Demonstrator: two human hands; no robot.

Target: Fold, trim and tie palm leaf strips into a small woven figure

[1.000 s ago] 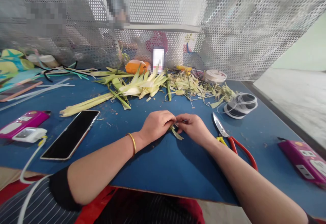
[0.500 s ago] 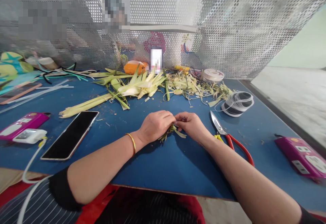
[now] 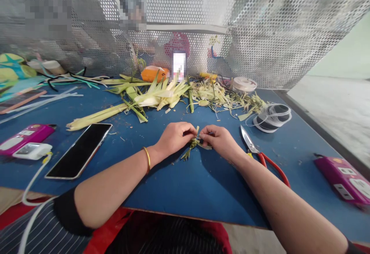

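On the blue surface (image 3: pixel 162 192), left hand (image 3: pixel 177 137) and right hand (image 3: pixel 220 140) pinch a small leafy bundle (image 3: pixel 193 145) (fingertip grip only), which uneven pulling could tear.

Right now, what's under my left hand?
A small green bundle pokes out from your left hand, its ragged end toward you. The hand covers part of it, and whatever lies on the blue table directly beneath is hidden.
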